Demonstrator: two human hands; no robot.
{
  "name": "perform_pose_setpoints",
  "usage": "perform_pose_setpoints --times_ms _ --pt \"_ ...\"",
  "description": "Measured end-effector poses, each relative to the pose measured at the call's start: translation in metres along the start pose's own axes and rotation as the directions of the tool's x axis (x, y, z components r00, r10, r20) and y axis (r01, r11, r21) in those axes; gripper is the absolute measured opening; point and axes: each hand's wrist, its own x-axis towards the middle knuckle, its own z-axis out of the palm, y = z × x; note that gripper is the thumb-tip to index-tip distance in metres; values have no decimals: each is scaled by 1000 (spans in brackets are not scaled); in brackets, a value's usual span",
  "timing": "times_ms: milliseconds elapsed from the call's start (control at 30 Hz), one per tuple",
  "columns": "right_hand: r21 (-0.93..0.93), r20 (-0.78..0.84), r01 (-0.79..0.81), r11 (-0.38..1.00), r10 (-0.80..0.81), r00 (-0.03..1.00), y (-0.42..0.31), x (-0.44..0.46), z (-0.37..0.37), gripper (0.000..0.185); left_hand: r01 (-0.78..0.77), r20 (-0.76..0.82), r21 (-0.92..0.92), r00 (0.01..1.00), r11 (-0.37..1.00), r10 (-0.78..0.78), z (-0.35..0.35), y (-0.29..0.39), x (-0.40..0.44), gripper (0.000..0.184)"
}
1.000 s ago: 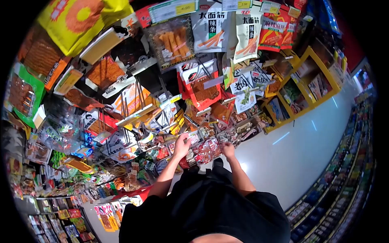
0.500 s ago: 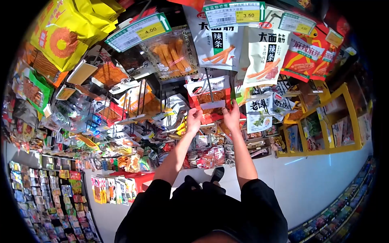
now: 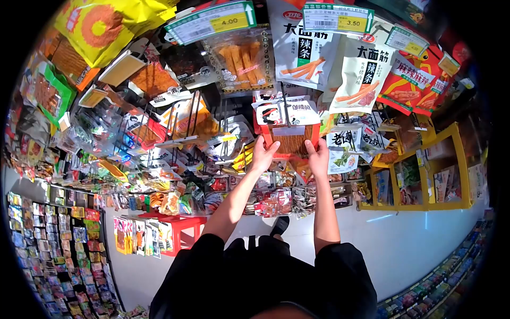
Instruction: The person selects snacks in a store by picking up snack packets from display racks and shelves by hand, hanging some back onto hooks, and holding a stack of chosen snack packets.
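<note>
A red and white snack packet [image 3: 293,142] with a clear window over brown strips is in front of me, at a hanging hook. My left hand [image 3: 263,154] grips its lower left side with the thumb on the front. On the opposite side, my right hand [image 3: 318,157] pinches the lower right edge in the same way. Part of a similar packet shows behind the top of this one. A pale blank label [image 3: 288,131] lies across the packet's upper front; whether it belongs to the hook cannot be told. Most of my fingers are hidden behind the packet.
Grey and white packets [image 3: 305,50] and a cream packet [image 3: 361,72] hang above, behind price tags [image 3: 337,21]. Many hooked snack bags crowd the left. A yellow-framed rack [image 3: 425,204] stands right. A red stool [image 3: 186,226] is on the floor below left.
The packet and both hands are slightly farther right in view, and the packet's front shows larger and flatter. My grip on both sides continues. The shelves have shifted with the camera.
</note>
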Motion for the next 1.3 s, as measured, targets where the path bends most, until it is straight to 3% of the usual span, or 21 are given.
perform_pose_setpoints --times_ms 100,133,200,267,367,467,567,600,700,767,867,1067,1200,1233,1300 --pt "206 82 -167 964 153 985 -43 -22 -10 17 -11 144 -221 989 975 44 -5 -8 -19 33" --pt "202 80 -189 961 177 981 -49 -31 -11 16 -64 105 -247 990 967 92 -4 -8 -31 34" --pt "182 81 -193 964 181 980 -44 -48 -13 15 29 116 -226 993 974 -2 -17 -16 -54 29" --pt "211 76 -237 948 226 971 -35 -76 -10 16 -8 66 -302 997 953 30 -27 -11 -81 30" --pt "263 103 -330 907 314 944 -50 -129 1 15 109 207 -283 977 953 -50 -67 -3 -117 35" --pt "327 167 -389 861 352 921 -59 -183 21 15 96 240 -179 969 979 -51 -112 -16 -159 35" --pt "360 255 -438 824 364 896 -67 -238 51 14 -54 194 -172 977 984 88 -162 -34 -205 35" --pt "364 285 -450 815 363 887 -71 -256 63 14 30 203 -197 979 980 10 -183 -36 -222 34" --pt "330 342 -486 809 378 860 -87 -312 103 13 117 133 -190 987 975 -93 -245 -37 -277 33" --pt "284 376 -512 811 397 837 -85 -348 136 10 45 81 -222 996 974 -27 -289 -37 -314 33" --pt "191 483 -546 816 406 776 -80 -392 188 7 50 -57 -126 997 991 -58 -354 -39 -364 35" --pt "-22 758 -558 830 377 532 -101 -450 282 14 218 -265 -167 930 962 -256 -446 -31 -455 46" --pt "-79 838 -517 853 337 428 -111 -492 341 17 -171 -418 -214 906 962 68 -487 -64 -490 37" --pt "-89 855 -502 860 325 405 -112 -500 356 18 102 -457 -161 874 982 -165 -499 -83 -501 36" --pt "-212 840 -445 870 395 372 -114 -518 384 22 320 -524 -160 774 934 -355 -519 -74 -516 36"
